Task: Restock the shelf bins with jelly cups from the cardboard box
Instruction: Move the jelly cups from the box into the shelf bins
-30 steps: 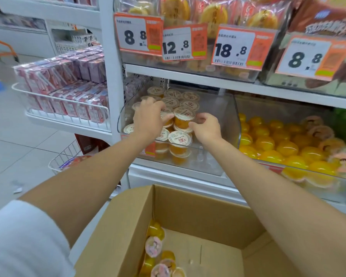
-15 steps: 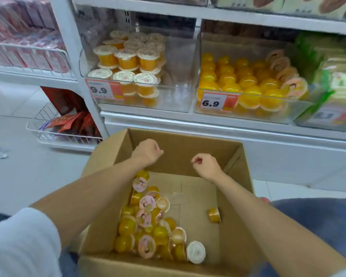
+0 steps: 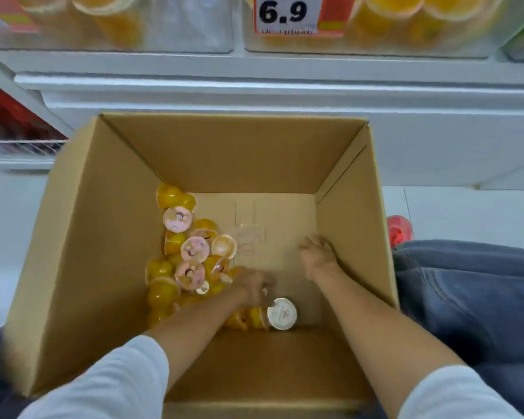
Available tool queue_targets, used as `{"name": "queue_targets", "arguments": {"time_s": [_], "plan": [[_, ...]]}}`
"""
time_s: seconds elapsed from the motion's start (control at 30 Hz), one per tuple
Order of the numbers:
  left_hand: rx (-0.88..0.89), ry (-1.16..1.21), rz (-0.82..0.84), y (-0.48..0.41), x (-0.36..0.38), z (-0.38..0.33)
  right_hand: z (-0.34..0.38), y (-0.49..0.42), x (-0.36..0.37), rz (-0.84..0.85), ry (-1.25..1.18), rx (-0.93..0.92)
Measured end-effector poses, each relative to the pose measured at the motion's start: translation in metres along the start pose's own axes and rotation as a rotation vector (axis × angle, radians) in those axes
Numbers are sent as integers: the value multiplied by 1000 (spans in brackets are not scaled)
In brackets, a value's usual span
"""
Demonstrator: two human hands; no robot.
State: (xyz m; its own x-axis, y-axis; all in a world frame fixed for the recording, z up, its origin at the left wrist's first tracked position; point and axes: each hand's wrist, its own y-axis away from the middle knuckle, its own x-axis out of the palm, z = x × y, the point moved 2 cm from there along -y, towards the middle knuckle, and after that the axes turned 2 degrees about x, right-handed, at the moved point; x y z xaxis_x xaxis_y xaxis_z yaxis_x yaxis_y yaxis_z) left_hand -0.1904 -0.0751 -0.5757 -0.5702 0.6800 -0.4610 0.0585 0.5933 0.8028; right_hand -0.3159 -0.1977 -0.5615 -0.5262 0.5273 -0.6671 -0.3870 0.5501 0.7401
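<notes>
Fronting the white shelf (image 3: 285, 86) — cardboard box (image 3: 224, 158) on pale floor (image 3: 12, 225).

Cardboard box (image 3: 103, 237): brown, open-topped, upright, set just in front of the shelf base. Jelly cups (image 3: 188, 261): small clear cups of yellow-orange jelly, several with pink printed lids, heaped loose and tilted along the left of the box floor. One white-lidded cup (image 3: 282, 314) lies on its side by the near wall. Shelf bins (image 3: 191, 25): clear, stocked with orange cups, blurred.

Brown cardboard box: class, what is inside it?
Yellow jelly cups with pink or white lids are piled along the left wall. The left hand covers some; whatever lies under the right hand is hidden.
</notes>
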Motion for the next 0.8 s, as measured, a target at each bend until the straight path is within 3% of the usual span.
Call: {"name": "queue_targets", "arguments": {"time_s": [0.17,0.37,0.5,0.6,0.67,0.8], "plan": [[148,-439,-26,-20,43,-3,-4,-7,17,-31,109,16],[156,-421,-66,-32,50,-2,-2,-15,28,-176,136,25],[98,-233,-86,-38,50,-7,0,-20,29,-151,138,36],[4,173,-152,-39,42,-5,0,-20,27,-130,38,55],[-39,410,-211,-39,29,-2,2,-18,21,-150,-112,88],[-82,649,-360,-38,-7,9,3,-19,11,-77,-602,314]]}}
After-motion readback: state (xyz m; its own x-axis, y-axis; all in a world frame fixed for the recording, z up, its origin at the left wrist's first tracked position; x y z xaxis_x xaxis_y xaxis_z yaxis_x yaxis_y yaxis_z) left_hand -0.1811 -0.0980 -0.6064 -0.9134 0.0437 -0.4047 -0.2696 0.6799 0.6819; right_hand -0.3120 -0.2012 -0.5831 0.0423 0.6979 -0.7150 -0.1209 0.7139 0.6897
